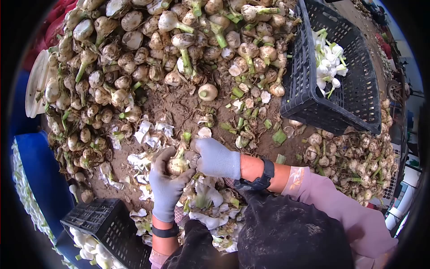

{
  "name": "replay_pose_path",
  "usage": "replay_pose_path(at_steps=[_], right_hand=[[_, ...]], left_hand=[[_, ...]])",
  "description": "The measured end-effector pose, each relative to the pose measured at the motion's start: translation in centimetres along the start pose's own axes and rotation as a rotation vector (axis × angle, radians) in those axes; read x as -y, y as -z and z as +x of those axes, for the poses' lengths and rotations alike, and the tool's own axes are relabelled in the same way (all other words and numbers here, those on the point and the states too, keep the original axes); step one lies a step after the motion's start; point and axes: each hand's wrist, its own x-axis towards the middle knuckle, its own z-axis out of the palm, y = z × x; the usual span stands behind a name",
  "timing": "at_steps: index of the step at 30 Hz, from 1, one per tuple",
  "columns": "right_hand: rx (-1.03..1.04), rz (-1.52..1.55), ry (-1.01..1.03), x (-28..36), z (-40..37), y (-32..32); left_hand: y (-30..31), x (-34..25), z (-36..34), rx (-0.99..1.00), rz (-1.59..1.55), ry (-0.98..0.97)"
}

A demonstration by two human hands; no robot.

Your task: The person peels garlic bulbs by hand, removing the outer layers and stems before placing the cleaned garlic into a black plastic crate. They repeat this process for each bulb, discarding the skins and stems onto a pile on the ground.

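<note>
Gloved in grey, my left hand (pixel 166 188) is wrapped round a soil-stained garlic bulb (pixel 178 166) with a short green stem, low in the middle of the view. My right hand (pixel 216 158), in the same kind of glove, is closed at the bulb's right side; whatever its fingers grip is too hidden to name. Under and around both hands lie peeled white and green skins (pixel 208 197). A single trimmed bulb (pixel 208 92) rests on the brown ground above them.
Unpeeled bulbs (pixel 130 58) are heaped across the top and left. A tilted black crate (pixel 309 101) at the right holds white bulbs (pixel 330 60). Another black crate (pixel 121 228) with white bulbs stands at lower left, beside a blue container (pixel 42 179). Cut stem pieces (pixel 279 137) litter the ground.
</note>
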Motion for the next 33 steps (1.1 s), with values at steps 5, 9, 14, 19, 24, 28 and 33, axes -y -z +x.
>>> replay_pose_path(at_steps=[5,9,14,19,24,28,33], right_hand=[[-0.181,-0.499,0.261,-0.2,-0.9,0.4],[-0.226,0.043,0.297,-2.5,-0.2,-1.4],[0.211,0.640,-0.125,-3.6,1.4,-1.5],[0.280,0.606,-0.202,-0.8,-1.0,-0.3],[0.216,0.436,-0.074,-1.1,-0.7,-1.9],[0.041,-0.315,0.007,-1.0,-0.4,0.3],[0.571,-0.488,-0.064,-1.0,-1.8,-0.1]], left_hand=[[-0.1,1.3,-0.9,0.164,-1.223,0.522],[-0.3,1.4,-0.6,0.160,-1.124,0.520],[0.1,0.9,-1.4,0.178,-0.553,0.322],[0.9,3.2,-0.1,-0.239,-0.204,0.212],[1.1,2.2,-0.1,-0.010,0.157,-0.106],[1.3,2.1,-1.1,-0.058,-0.691,0.365],[2.9,3.1,-1.1,-0.123,-1.338,0.264]])
